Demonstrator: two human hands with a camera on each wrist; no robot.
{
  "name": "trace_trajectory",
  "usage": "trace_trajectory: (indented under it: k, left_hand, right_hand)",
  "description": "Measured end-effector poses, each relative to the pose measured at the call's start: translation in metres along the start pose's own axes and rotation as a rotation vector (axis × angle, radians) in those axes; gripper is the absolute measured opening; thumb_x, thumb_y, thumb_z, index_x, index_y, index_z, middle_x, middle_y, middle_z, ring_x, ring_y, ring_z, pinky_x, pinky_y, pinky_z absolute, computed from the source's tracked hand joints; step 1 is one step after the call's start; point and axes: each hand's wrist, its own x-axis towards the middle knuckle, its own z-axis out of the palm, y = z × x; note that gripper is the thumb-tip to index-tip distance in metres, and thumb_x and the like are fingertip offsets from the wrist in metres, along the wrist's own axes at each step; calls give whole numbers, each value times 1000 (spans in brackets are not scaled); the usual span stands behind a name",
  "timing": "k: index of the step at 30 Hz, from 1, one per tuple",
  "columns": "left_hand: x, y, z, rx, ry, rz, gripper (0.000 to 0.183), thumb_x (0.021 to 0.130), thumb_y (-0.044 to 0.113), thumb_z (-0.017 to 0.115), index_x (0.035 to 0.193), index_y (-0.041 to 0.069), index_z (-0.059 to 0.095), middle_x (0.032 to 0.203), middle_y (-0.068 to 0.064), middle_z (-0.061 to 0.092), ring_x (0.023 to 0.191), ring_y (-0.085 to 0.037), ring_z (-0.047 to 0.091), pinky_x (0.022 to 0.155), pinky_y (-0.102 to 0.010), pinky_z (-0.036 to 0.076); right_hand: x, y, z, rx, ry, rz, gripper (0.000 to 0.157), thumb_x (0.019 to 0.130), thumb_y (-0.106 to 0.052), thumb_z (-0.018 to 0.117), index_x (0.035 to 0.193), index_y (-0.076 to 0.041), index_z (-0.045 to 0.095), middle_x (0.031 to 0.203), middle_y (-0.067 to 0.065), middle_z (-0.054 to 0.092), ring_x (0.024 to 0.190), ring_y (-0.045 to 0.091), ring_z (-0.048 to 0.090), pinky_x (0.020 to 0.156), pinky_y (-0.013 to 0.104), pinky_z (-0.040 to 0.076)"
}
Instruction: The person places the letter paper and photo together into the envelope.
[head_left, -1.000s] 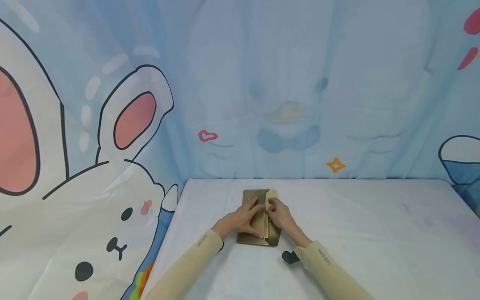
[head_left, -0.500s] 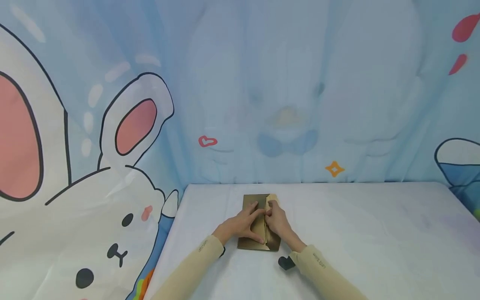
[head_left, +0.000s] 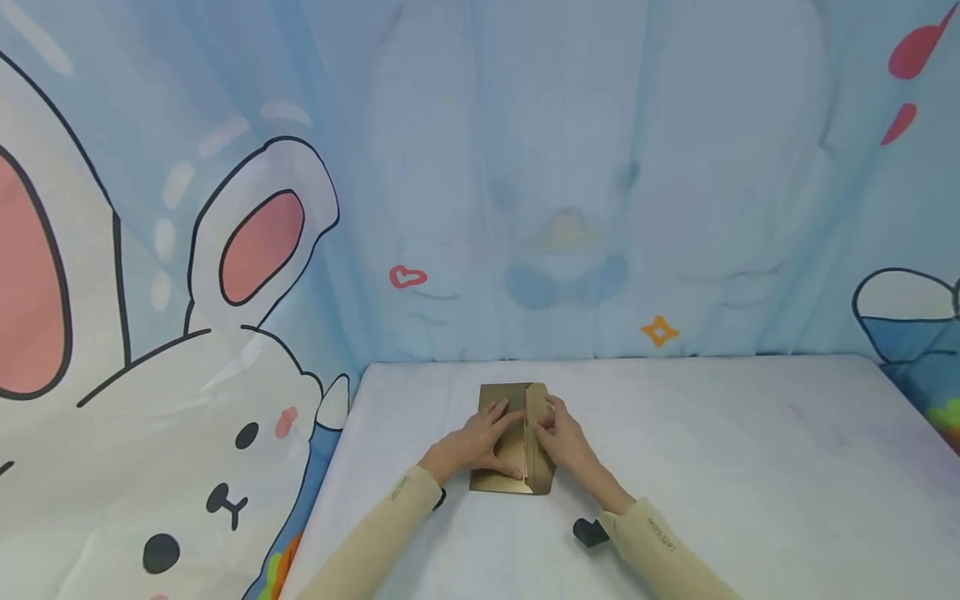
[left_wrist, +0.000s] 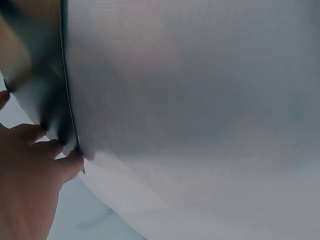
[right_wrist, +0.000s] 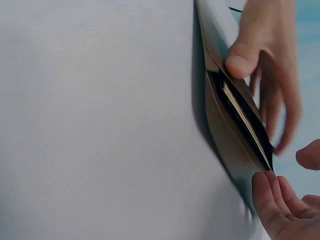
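A bronze-gold envelope [head_left: 497,481] lies on the white table in the head view, its flap [head_left: 540,477] folded out to the right. Spread across the envelope's front, my left hand [head_left: 474,443] rests on it with straight fingers. My right hand [head_left: 567,440] is at the flap side. From the right wrist view, the envelope's mouth gapes and pale-edged paper or card [right_wrist: 244,118] sits inside; my right fingertips [right_wrist: 262,182] touch the flap while the thumb stands apart. The left wrist view has the left fingertips on the envelope's dark, shiny surface [left_wrist: 42,75].
The white-covered table [head_left: 712,467] extends to both sides of the envelope. A blue cartoon curtain [head_left: 585,167] hangs behind it, with a printed rabbit [head_left: 225,417] on the left. A black heart-shaped patch [head_left: 590,533] shows beside the right sleeve.
The pale insert, earlier protruding at the opening under my right fingers, has gone inside the envelope. My right hand has moved off the opening to the flap. My left hand stays on the envelope.
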Motion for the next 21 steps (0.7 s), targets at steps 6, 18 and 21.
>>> trace_trajectory:
  k: [6,18,21]
  left_hand:
    - [-6,1,-9,-48,45,-43,89,91,68,58,161,26,22,169,-15,14,155,-39,16,122,-58,23]
    - [-35,-34,-56,-143,399,-262,73,103,58,43,161,16,25,168,-16,16,156,-37,12,125,-55,16]
    - [-38,-64,-71,-90,445,-335,72,104,58,41,161,18,23,169,-16,14,157,-38,9,125,-55,15]
  right_hand:
    - [-16,13,-40,-11,20,21,56,101,-12,56,150,3,33,117,23,65,104,37,69,85,44,56]
    - [-45,60,-193,-515,177,-138,78,104,-50,46,158,1,20,160,36,17,149,56,11,115,73,10]
    - [-38,76,-240,-603,167,-37,88,102,-61,38,161,-5,5,163,34,-6,150,55,-12,114,76,-5]
